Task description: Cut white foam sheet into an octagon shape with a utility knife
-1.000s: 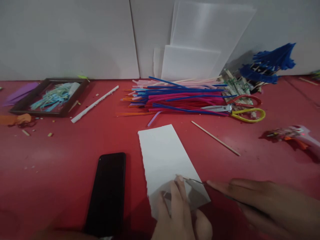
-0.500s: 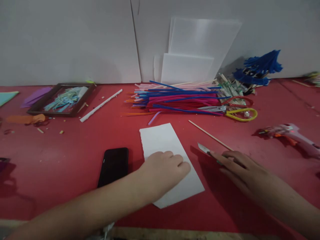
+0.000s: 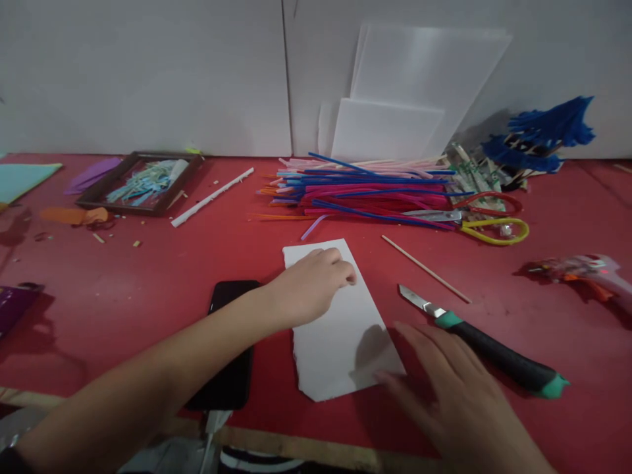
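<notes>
Nearest is the R grip, fingers spread and w/ nothing grasped, blurred at the near R corner of the white sheet; whether they touch it, I cannot tell. The black phone lies to the L of this grip, partly under the L forearm. Just beside the R grip, on its outer side, is the knife, w/ its bare blade pointing away and to the L. B/c the edge is uncovered, these fingers should keep to the sheet side and not slide toward the blade.

The sheet lies flat on the red table, btw the two grips. The L grip is over its far part, fingers curled; if something is inside them, I cannot tell. For good control, the sheet should be pressed w/ flat fingers, gently near the uneven L edge, b/c a curled hand may push it askew.

Beyond the R grip, a thin stick lies; farther than both grips are the scissors, the bundle of coloured fuzzy stems and, farther L, the dark frame w/ shreds. Farthest, pale panels lean on the wall.
</notes>
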The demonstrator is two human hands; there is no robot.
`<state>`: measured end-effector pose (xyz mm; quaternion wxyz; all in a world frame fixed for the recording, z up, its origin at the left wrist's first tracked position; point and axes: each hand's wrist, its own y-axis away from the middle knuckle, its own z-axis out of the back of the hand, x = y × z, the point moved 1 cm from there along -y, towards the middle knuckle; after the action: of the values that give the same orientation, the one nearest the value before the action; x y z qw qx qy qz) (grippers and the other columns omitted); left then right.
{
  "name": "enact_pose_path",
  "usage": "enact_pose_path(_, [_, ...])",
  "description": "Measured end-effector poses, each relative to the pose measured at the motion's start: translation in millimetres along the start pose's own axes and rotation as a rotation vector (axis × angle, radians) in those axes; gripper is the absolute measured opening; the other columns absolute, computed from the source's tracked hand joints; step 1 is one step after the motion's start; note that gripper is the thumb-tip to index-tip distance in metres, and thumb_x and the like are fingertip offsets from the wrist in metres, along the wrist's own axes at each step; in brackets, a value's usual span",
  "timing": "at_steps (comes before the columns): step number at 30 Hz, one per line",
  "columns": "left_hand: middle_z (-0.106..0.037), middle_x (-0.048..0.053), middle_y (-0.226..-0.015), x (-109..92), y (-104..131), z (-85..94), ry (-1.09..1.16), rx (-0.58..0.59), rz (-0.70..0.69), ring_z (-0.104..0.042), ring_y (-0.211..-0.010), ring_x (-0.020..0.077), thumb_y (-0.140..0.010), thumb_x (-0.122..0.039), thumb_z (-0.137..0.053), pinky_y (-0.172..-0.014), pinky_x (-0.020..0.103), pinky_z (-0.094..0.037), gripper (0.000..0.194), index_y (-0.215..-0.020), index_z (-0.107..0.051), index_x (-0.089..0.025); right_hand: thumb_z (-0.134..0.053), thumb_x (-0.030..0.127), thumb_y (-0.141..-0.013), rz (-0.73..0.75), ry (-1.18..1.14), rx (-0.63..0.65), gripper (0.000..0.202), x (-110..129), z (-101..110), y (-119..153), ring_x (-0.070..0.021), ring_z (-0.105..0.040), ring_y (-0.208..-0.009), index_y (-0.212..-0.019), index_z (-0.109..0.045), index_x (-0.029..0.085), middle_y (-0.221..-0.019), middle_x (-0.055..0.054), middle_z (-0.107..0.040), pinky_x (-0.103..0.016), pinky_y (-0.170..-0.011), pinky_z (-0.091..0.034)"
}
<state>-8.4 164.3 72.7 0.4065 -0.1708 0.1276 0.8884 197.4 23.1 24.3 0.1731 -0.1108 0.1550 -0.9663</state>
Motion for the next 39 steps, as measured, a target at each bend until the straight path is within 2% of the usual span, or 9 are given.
enact_pose_path(2, [-0.062,0.007,-0.104,8,-2,-0.7,0.001,-0.023,0.028,-0.058,-0.098,0.0196,-0.093,-0.005,-0.045,-0.084,0.030,-0.045,0.026,-0.104,-0.065,-0.017,-0.048,0.058,-0.093,-0.012,-0.043,-0.021,0.058,15,-9,-6,-0.0336,-0.065,-0.094,-0.128,-0.054,0.013,-0.107,-0.018,-0.069,-0.050,-0.079,-0.054])
enact_pose_path(4, [-0.061,0.007,-0.104,17,-2,-1.9,-0.005,-0.060,0.064,-0.057,-0.098,0.0205,-0.092,-0.004,-0.045,-0.085,0.032,-0.045,0.027,-0.103,-0.065,-0.017,-0.049,0.056,-0.093,-0.025,-0.087,0.006,0.051,18,-13,-11,-0.0325,-0.065,-0.093,-0.125,-0.054,0.016,-0.107,-0.016,-0.069,-0.049,-0.078,-0.054])
enact_pose_path(7, [-0.060,0.009,-0.107,28,0,-1.6,-0.025,-0.142,0.126,-0.053,-0.107,0.0249,-0.092,-0.003,-0.043,-0.093,0.040,-0.043,0.026,-0.101,-0.064,-0.015,-0.051,0.045,-0.094,-0.072,-0.147,0.065,0.038,4,-12,-12,-0.0312,-0.066,-0.100,-0.122,-0.054,0.020,-0.113,-0.013,-0.069,-0.046,-0.079,-0.055])
enact_pose_path(11, [-0.060,0.010,-0.120,35,1,0.8,0.002,-0.178,0.122,-0.051,-0.119,0.0257,-0.092,-0.006,-0.047,-0.103,0.044,-0.039,0.019,-0.096,-0.063,-0.015,-0.060,0.037,-0.085,-0.162,-0.215,0.135,0.046,-22,-6,-7,-0.0329,-0.063,-0.112,-0.128,-0.055,0.020,-0.124,-0.015,-0.064,-0.048,-0.085,-0.056])
enact_pose_path(14, [-0.059,0.011,-0.129,31,0,0.6,0.056,-0.150,0.058,-0.050,-0.127,0.0226,-0.094,-0.006,-0.044,-0.108,0.042,-0.036,0.020,-0.098,-0.061,-0.015,-0.059,0.031,-0.084,-0.175,-0.280,0.232,0.044,-33,0,-8,-0.0314,-0.064,-0.113,-0.127,-0.061,0.022,-0.125,-0.015,-0.064,-0.046,-0.087,-0.057])
enact_pose_path(18, [-0.068,0.008,-0.115,21,-1,-2.9,0.109,-0.084,-0.059,-0.049,-0.131,0.0199,-0.097,-0.008,-0.040,-0.114,0.041,-0.030,0.022,-0.094,-0.060,-0.016,-0.057,0.026,-0.084,-0.153,-0.363,0.327,0.042,-42,8,-14,-0.0278,-0.065,-0.113,-0.126,-0.063,0.024,-0.126,-0.011,-0.065,-0.043,-0.089,-0.057])
enact_pose_path(25, [-0.070,0.005,-0.111,9,0,-9.3,0.172,-0.013,-0.204,-0.059,-0.117,0.0204,-0.095,-0.013,-0.052,-0.102,0.037,-0.042,0.013,-0.092,-0.064,-0.019,-0.050,0.026,-0.089,-0.129,-0.358,0.288,0.041,-66,12,-24,-0.0281,-0.061,-0.120,-0.128,-0.061,0.024,-0.131,-0.010,-0.065,-0.046,-0.095,-0.055])
enact_pose_path(31, [-0.067,0.007,-0.121,-5,14,-20.8,0.193,-0.024,-0.181,-0.059,-0.113,0.0218,-0.095,-0.015,-0.053,-0.096,0.036,-0.045,0.013,-0.093,-0.065,-0.019,-0.049,0.023,-0.091,-0.094,-0.364,0.232,0.042,-70,10,-30,-0.0281,-0.063,-0.118,-0.132,-0.057,0.022,-0.129,-0.010,-0.066,-0.045,-0.094,-0.056])
enact_pose_path(39, [-0.064,0.008,-0.116,-22,32,-31.0,0.134,-0.068,-0.071,-0.058,-0.106,0.0222,-0.095,-0.013,-0.052,-0.092,0.037,-0.047,0.013,-0.096,-0.065,-0.016,-0.044,0.016,-0.091,-0.023,-0.405,0.195,0.045,-49,-2,-36,-0.0243,-0.059,-0.123,-0.134,-0.054,0.025,-0.134,-0.009,-0.063,-0.044,-0.098,-0.054])
